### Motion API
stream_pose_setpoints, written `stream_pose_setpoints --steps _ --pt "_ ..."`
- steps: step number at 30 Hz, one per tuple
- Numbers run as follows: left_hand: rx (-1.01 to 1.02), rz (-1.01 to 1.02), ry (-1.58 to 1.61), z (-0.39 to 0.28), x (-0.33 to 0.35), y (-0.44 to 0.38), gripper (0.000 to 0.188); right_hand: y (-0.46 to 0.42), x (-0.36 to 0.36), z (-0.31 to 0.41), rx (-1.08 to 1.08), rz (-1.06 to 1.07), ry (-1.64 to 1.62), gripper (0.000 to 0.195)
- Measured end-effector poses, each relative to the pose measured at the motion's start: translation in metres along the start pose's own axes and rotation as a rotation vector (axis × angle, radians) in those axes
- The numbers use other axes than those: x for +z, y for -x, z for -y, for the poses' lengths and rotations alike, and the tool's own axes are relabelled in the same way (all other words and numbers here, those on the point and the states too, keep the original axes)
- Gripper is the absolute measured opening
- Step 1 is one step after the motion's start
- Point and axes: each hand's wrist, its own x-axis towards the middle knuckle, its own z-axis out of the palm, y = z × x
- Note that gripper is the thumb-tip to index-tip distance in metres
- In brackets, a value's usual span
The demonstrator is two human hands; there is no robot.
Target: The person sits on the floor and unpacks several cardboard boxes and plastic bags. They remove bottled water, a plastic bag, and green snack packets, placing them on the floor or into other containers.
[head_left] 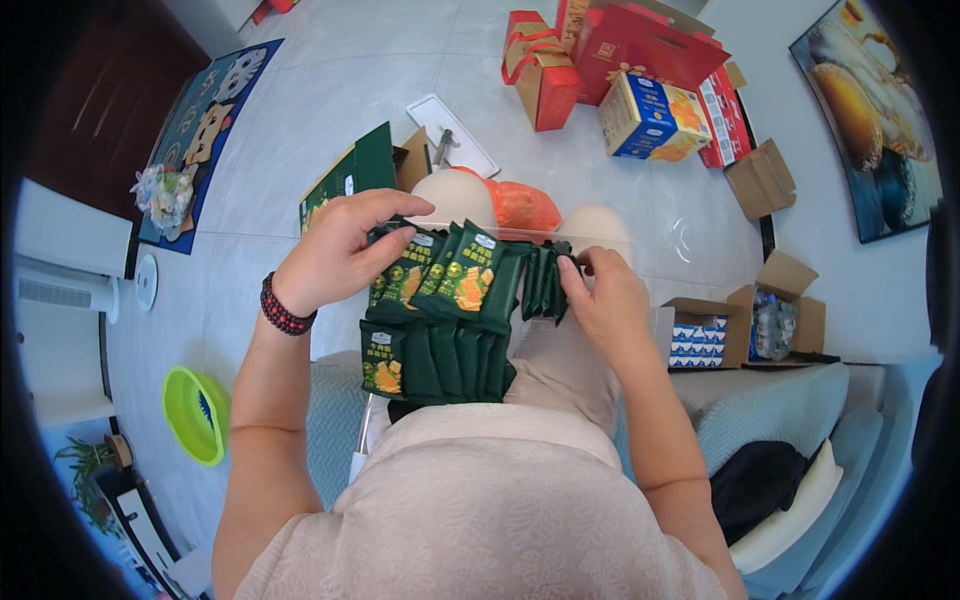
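Note:
Green packets of crackers point(469, 274) stand in two packed rows in a clear plastic container on my lap, its far rim point(600, 238) showing above my knees. My left hand point(349, 247) rests at the upper left corner, thumb and fingers apart over the packets' top edges; whether it grips one is hidden. With its thumb and fingers, my right hand point(604, 292) holds a small bunch of green packets point(544, 281) on the right side. Beyond my left hand is an opened green carton point(371, 161). An orange plastic bag point(525, 206) lies between my knees.
A white tray point(454, 135) with a metal-and-black tool lies on the floor. Red gift boxes point(555, 94) and a blue-and-yellow carton point(652, 116) stand at the upper right. Open cardboard boxes point(739, 311) are beside the sofa point(772, 405). A green basin point(195, 416) stands left.

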Motion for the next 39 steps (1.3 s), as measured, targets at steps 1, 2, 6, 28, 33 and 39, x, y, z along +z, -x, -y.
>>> stream_pose_setpoints --steps 1,2,6,28,33,39 --pt "-0.015 -0.007 0.006 0.001 -0.001 0.000 0.027 -0.002 0.002 0.000 0.016 0.000 -0.008 0.035" --pt "-0.030 -0.013 0.012 0.003 -0.003 0.001 0.026 -0.003 0.005 0.000 0.033 -0.001 -0.015 0.034" --pt "-0.089 -0.042 0.063 0.005 -0.001 0.004 0.026 -0.014 0.010 -0.006 0.122 0.081 0.019 0.030" --pt "-0.489 -0.376 0.523 0.035 0.049 0.067 0.067 0.005 0.004 0.063 -0.192 0.095 -0.174 0.057" --pt "-0.430 -0.408 0.778 0.016 0.075 0.064 0.073 0.001 0.014 0.064 -0.343 0.021 -0.108 0.059" --pt "-0.215 -0.420 -0.155 -0.003 0.090 0.063 0.080 -0.003 0.013 0.082 -0.393 0.043 -0.131 0.066"
